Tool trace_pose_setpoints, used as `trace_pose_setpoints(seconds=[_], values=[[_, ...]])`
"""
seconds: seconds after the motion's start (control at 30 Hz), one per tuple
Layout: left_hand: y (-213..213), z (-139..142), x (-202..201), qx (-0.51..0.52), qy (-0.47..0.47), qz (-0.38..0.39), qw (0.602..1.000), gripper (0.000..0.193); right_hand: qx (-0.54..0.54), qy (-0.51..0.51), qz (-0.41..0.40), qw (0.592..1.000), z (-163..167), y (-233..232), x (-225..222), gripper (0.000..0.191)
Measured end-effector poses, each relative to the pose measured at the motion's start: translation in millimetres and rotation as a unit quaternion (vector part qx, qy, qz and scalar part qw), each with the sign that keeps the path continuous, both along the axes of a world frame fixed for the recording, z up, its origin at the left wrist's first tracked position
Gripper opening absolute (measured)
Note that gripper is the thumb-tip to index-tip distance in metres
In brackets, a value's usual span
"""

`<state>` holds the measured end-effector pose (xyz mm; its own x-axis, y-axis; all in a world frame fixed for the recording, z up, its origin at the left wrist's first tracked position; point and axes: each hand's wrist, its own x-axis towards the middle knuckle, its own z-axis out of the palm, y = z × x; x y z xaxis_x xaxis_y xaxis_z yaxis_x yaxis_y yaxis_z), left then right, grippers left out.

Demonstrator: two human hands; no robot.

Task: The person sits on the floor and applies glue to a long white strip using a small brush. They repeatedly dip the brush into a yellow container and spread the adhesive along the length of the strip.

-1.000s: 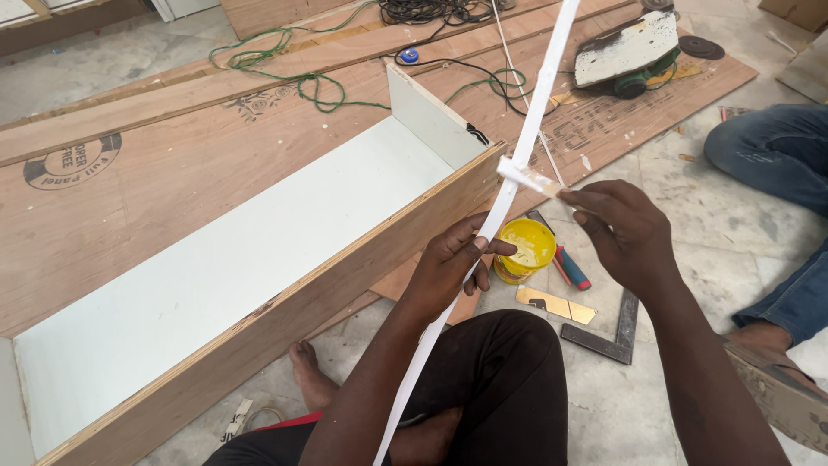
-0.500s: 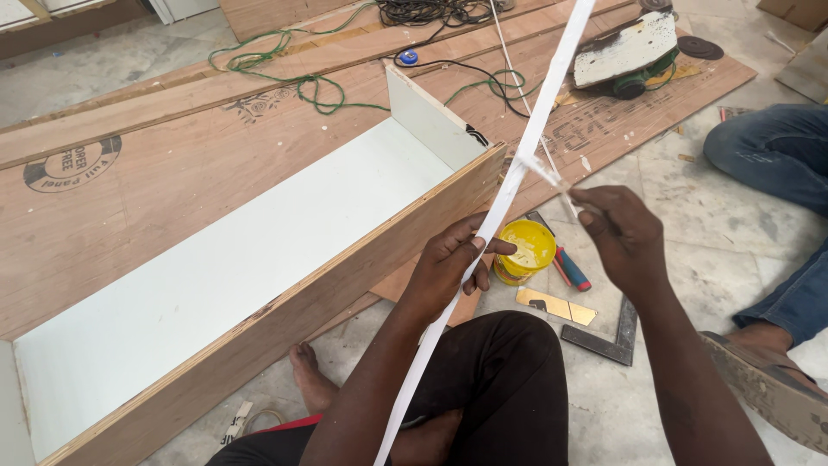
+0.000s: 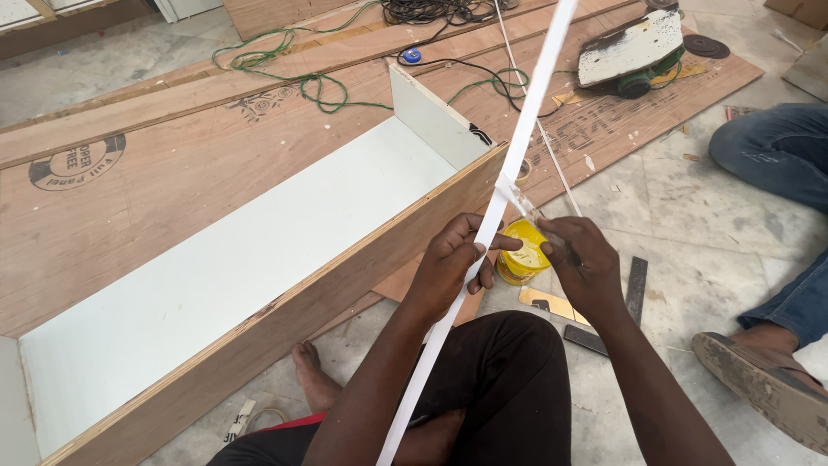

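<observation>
Long, thin, flexible white edge-banding strip (image 3: 517, 164): smooth, flat, runs diagonally from the bottom edge to the top edge and is cut off at both. Left hand (image 3: 453, 263) clamps it mid-length, thumb over the face, fingers curled behind. Right hand (image 3: 582, 263) sits just beside the strip, fingers pinched together on a small clear sliver or applicator (image 3: 522, 200) that touches the strip; what that item is cannot be made out.

Small round yellow tin (image 3: 524, 252), open, glossy contents, stands on the floor between the hands, partly hidden by them. Flat metal try square (image 3: 604, 315) with a brass-coloured blade lies just beside it.

Long open plywood box (image 3: 285, 302): raw brown veneer outside, smooth pale laminate inside, near end cut off. It rests on large plywood sheets (image 3: 172, 173) laid over a mottled grey stone floor (image 3: 690, 224). Tangled green cable (image 3: 293, 82) and black cable (image 3: 431, 10) cross the sheets; a dusty power saw (image 3: 634, 52) lies at far right.

Another person's denim-clad leg (image 3: 772, 151) and worn sandal (image 3: 763, 384) enter from the right, mostly out of frame.
</observation>
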<state>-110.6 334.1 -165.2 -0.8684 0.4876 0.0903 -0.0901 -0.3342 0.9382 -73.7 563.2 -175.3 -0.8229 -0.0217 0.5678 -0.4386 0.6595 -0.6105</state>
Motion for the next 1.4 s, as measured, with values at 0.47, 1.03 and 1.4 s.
trace_pose_setpoints(seconds=[0.47, 1.03, 1.4], values=[[-8.6, 1.7, 1.6, -0.097, -0.002, 0.023, 0.995, 0.023, 0.025, 0.055, 0.037, 0.997, 24.6, 33.2, 3.1, 0.026], [-4.8, -10.7, 1.0, -0.043, 0.0, 0.031, 0.999, 0.034, -0.058, 0.001, 0.077, 0.995, 10.6, 2.8, 1.3, 0.026], [-6.4, 2.6, 1.1, -0.048, 0.009, 0.003, 0.999, 0.02, 0.041, 0.005, 0.017, 0.999, -1.4, 0.6, 11.1, 0.03]])
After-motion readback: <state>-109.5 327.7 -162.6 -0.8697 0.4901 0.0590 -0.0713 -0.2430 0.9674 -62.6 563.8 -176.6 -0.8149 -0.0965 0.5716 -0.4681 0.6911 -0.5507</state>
